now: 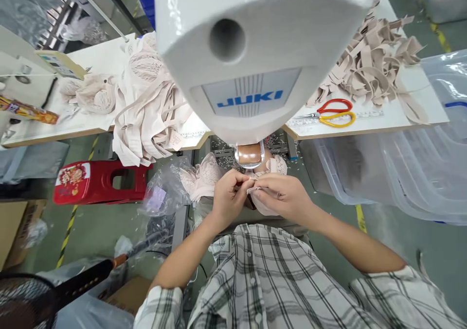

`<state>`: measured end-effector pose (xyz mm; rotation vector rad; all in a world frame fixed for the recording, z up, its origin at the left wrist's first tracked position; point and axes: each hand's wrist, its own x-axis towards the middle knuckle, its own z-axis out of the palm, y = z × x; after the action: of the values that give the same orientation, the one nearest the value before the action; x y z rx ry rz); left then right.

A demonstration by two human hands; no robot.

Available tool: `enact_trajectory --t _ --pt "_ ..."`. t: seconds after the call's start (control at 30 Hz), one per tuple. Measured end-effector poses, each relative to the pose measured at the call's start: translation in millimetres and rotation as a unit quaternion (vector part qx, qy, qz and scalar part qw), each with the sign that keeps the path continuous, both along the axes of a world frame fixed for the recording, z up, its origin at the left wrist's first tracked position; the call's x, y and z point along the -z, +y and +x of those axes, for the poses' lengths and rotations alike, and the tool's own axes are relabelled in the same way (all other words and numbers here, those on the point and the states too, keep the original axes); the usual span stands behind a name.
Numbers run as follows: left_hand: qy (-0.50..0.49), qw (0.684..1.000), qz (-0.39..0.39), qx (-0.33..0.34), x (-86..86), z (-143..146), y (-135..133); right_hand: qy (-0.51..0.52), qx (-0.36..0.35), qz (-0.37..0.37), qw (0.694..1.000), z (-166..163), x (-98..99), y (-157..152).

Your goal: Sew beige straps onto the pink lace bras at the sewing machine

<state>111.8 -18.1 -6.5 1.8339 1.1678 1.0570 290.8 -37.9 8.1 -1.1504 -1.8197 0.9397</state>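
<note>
My left hand [226, 194] and my right hand [280, 195] meet just below the head of a white JUKI sewing machine [251, 52]. Both pinch the edge of a pale pink lace garment piece [260, 183] between fingers and thumb. More of the same pink lace [202, 178] bunches to the left of my left hand. The machine's lower part [250, 155] sits directly above the pinched fabric and hides the needle area.
A heap of pink lace garments [146, 110] hangs over the left table. Beige elastic strips [375, 61] and red-and-yellow scissors [333, 113] lie on the right table. Clear plastic bins [412, 168] stand at right, a red stool [98, 181] at left, a fan [22, 300] bottom left.
</note>
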Motion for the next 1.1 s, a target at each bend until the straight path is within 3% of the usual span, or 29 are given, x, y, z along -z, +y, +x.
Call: enact_trajectory --t 0.2,0.3,0.4,0.53,0.73,0.93,1.1 --pt "0.027 1.0 -0.002 0.013 -9.5 0.4 -0.4 -0.024 0.037 -0.053 0.998 10.8 -6.2 7.7" --pt "0.06 0.996 0.057 0.028 -21.1 -1.2 -0.4 -0.093 0.056 -0.028 0.994 17.5 -13.6 15.4" --pt "0.079 0.988 0.117 0.059 -31.4 -3.7 2.5 -0.121 0.019 -0.026 0.992 20.7 -22.0 22.5" --pt "0.09 0.985 0.123 0.081 -36.5 -5.9 9.1 -0.084 -0.037 -0.122 0.988 23.2 -31.1 28.8" --pt "0.072 0.989 0.089 0.096 -36.3 -5.9 14.6 -0.033 -0.098 -0.272 0.957 29.6 -33.8 36.5" --pt "0.112 0.987 0.043 0.109 -38.7 -7.0 22.7 -0.042 -0.117 -0.258 0.958 31.2 -37.1 39.2" --pt "0.187 0.959 0.027 0.212 -42.8 -12.7 37.7 -0.045 -0.131 -0.233 0.962 29.5 -33.9 40.8"
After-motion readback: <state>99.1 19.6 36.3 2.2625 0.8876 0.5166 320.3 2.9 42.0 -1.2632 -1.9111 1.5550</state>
